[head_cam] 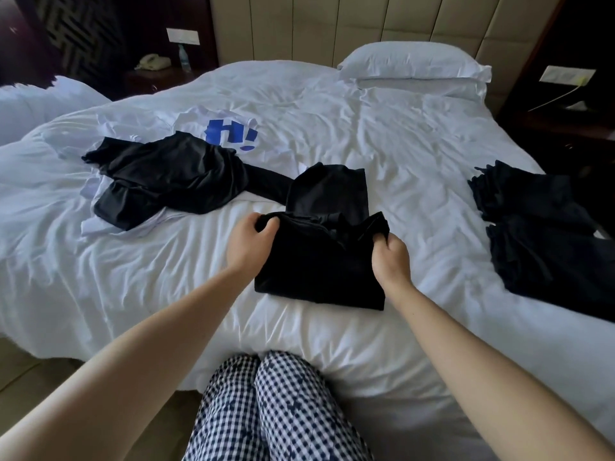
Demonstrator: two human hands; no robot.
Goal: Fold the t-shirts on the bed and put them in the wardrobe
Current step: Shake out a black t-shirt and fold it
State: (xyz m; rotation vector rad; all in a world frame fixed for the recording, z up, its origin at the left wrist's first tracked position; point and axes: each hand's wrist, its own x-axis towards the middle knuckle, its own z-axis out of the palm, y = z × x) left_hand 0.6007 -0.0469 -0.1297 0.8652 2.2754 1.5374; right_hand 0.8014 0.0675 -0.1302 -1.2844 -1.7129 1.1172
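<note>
From the head camera, looking down over the foot of the bed [166,294], a black t-shirt [316,271] lies partly folded on the white duvet, a squarish dark block with its far edge bunched and raised. The left hand [248,242] grips that shirt's far left corner, fingers curled over the cloth and clamped against the thumb. The right hand [391,257] grips the far right corner the same way, fingers closed into a fold of the fabric. Both bare forearms reach in from the near side of the shirt, and directly nearer than it a pair of checked trousers [273,410] presses against the mattress edge. Just beyond the shirt lies a flatter dark panel [329,191]; I cannot tell whether it belongs to the same garment. To the left of the shirt and a little further away sprawls a crumpled black garment [166,181], a strip of it running toward the panel, and it rests on white cloth. Beyond that, still left of the shirt, a white t-shirt [229,128] shows a blue print. Well to the right of the shirt sits a pile of dark clothes [545,244] near the bed's edge. Far beyond the shirt and to the right, a white pillow [412,61] leans at the padded headboard [332,24]. Far beyond and to the left, a telephone [151,61] and a bottle [184,58] stand on a dark nightstand [156,78]
</note>
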